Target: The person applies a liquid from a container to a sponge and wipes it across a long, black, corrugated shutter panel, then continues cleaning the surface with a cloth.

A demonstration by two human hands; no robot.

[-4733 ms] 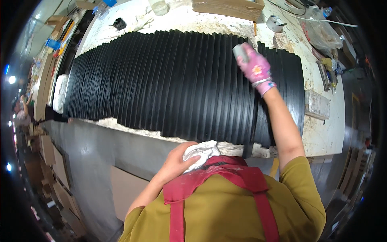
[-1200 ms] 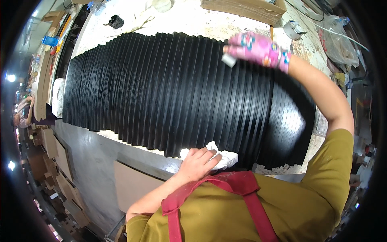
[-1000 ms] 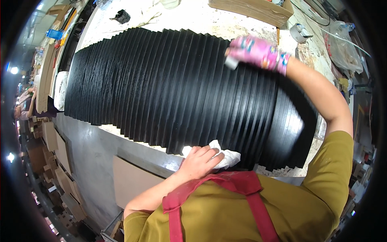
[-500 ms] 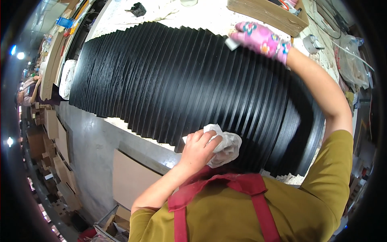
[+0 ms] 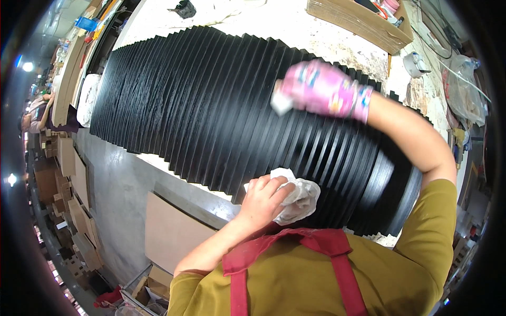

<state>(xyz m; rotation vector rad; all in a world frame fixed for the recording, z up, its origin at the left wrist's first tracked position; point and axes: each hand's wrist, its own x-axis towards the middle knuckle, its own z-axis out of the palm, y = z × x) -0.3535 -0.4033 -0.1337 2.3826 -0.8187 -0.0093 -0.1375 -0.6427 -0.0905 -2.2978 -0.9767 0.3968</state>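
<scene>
Many glossy black strips (image 5: 211, 105) lie side by side across the table, their ends stepped. My left hand (image 5: 263, 200), bare, is closed on a crumpled white cloth (image 5: 300, 203) at the strips' near edge. Over the strips is my right hand (image 5: 321, 89), in a pink flowered glove and blurred by motion. Its fingers are closed round a small white pad (image 5: 282, 102), which sits against the black surface; whether it is sponge or folded cloth I cannot tell.
A cardboard box (image 5: 363, 26) with odds and ends stands at the back right, near a roll of tape (image 5: 416, 64) and a clear plastic bag (image 5: 466, 87). A black crumpled item (image 5: 184, 9) lies at the back. Brown boards (image 5: 174, 226) lean at lower left. Another person (image 5: 37, 113) is far left.
My right hand has come from the strips' far edge toward me and slightly left, carrying the white pad. My left hand and its cloth have hardly shifted.
</scene>
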